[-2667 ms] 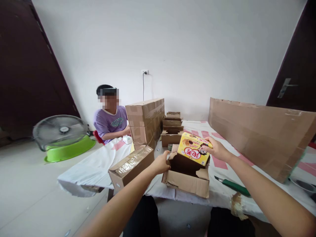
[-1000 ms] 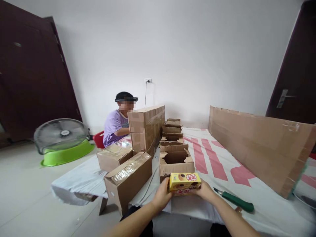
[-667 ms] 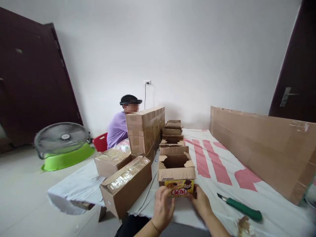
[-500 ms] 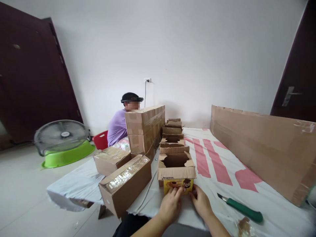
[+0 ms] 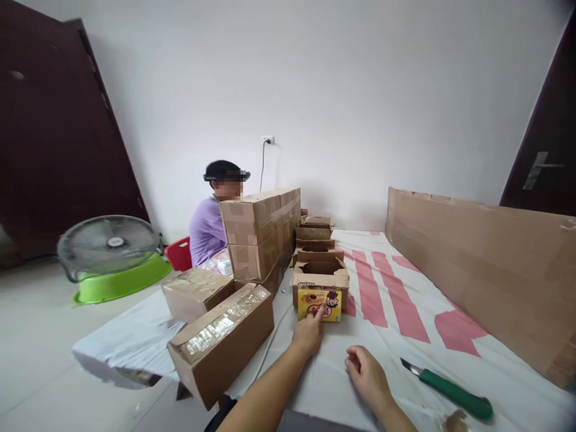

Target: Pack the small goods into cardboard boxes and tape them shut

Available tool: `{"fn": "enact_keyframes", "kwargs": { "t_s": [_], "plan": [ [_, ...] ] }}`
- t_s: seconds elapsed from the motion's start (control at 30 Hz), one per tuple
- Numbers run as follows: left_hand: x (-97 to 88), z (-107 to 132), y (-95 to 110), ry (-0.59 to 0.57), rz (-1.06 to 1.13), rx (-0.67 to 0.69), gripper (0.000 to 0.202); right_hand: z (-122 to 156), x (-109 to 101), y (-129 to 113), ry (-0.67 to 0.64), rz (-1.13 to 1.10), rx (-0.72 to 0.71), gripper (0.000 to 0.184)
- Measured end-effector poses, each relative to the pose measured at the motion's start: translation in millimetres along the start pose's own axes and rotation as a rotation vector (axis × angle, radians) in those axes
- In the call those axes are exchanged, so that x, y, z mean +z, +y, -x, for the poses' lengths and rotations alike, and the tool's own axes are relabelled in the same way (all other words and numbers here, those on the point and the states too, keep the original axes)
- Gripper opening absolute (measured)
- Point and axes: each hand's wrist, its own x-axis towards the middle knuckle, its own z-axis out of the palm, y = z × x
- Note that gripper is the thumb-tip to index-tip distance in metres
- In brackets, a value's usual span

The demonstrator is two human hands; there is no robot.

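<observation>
Yellow snack box (image 5: 315,298) standing right up against an open cardboard carton (image 5: 320,279), at the near end of a row.

Left hand (image 5: 309,334) has its fingers stretched out on the box's printed front, so more of a push than a grip. Right hand (image 5: 366,375) is loosely curled over the table (image 5: 333,360), can't really tell how closed it is. Green-handled cutter (image 5: 454,393) lies off to the right, blade pointing up-left.

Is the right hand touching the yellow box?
No, the right hand is apart from the yellow box; the left hand touches its front.
</observation>
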Motion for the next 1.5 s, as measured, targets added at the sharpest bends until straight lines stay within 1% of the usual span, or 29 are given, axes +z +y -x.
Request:
{"fn": "enact_keyframes", "kwargs": {
  "t_s": [0.1,0.27,0.33,0.4,0.47,0.53,0.6,0.67,0.73,0.8,0.83,0.87,0.9,0.93,0.97,1.0,1.03,1.1,1.13,1.2,1.27,1.33,1.4,1.47,1.5],
  "plan": [
    [-3.3,-21,-3,-0.043,0.013,-0.082,0.06,0,-2,-2,-0.016,0.01,0.002,0.02],
    [-14.0,-60,-12,-0.123,0.047,-0.283,0.036,-2,-4,-5,-0.034,0.033,0.015,0.019],
    [-17.7,-65,-13,-0.14,0.054,-0.322,0.033,-2,-4,-6,-0.035,0.025,0.01,0.019],
    [-19.0,-60,-11,-0.13,0.052,-0.311,0.033,-3,-5,-5,-0.029,0.016,-0.005,0.019],
    [-17.9,-43,-5,-0.095,0.04,-0.266,0.034,-3,-5,-4,-0.015,0.011,-0.02,0.018],
    [-16.3,-18,1,-0.052,0.025,-0.207,0.035,-3,-5,-3,-0.006,0.015,-0.031,0.019],
    [-16.7,13,7,-0.023,0.018,-0.138,0.038,-2,-5,-1,-0.017,0.02,-0.042,0.02],
    [-19.5,48,8,-0.017,0.027,-0.048,0.038,-2,-5,-1,-0.034,0.016,-0.054,0.022],
    [-23.7,86,1,-0.021,0.051,0.068,0.038,-2,-5,-1,-0.044,0.007,-0.064,0.023],
    [-27.7,124,-17,0.013,0.083,0.179,0.045,-1,-6,-2,-0.05,0.006,-0.069,0.024],
    [-29.9,142,-31,0.139,0.111,0.248,0.043,-1,-6,-2,-0.053,0.012,-0.067,0.023],
    [-32.7,157,-47,0.305,0.116,0.26,0.04,0,-6,-3,-0.055,0.022,-0.063,0.023],
    [-36.5,170,-65,0.487,0.115,0.214,0.037,0,-5,-3,-0.059,0.034,-0.059,0.022],
    [-41.4,180,-84,0.653,0.114,0.125,0.037,0,-5,-4,-0.063,0.049,-0.056,0.022],
    [-47.5,187,-103,0.811,0.125,0.005,0.042,0,-5,-5,-0.068,0.066,-0.056,0.021],
    [-54.3,191,-122,0.915,0.142,-0.132,0.053,0,-5,-5,-0.071,0.081,-0.06,0.021],
    [-61.2,192,-140,0.982,0.178,-0.267,0.066,0,-4,-6,-0.074,0.093,-0.064,0.021],
    [-72.3,188,-171,0.956,0.326,-0.443,0.098,0,-4,-6,-0.073,0.107,-0.071,0.022],
    [-75.4,184,-183,0.908,0.443,-0.49,0.108,1,-4,-6,-0.069,0.107,-0.074,0.022],
    [-76.2,176,-197,0.784,0.697,-0.49,0.118,1,-4,-6,-0.062,0.1,-0.077,0.021],
    [-72.0,171,-198,0.695,0.843,-0.446,0.117,1,-4,-5,-0.056,0.084,-0.075,0.021],
    [-65.9,170,-185,0.644,0.886,-0.391,0.113,1,-4,-4,-0.039,0.048,-0.063,0.023],
    [-59.4,171,-160,0.549,0.935,-0.265,0.108,-1,-4,-2,0.011,-0.01,-0.031,0.029],
    [-52.2,170,-129,0.37,1.001,-0.057,0.105,-4,-5,2,0.099,-0.08,0.007,0.036],
    [-48.2,167,-113,0.285,1.0,0.037,0.105,-5,-6,6,0.148,-0.115,0.028,0.04]
  ]
}}
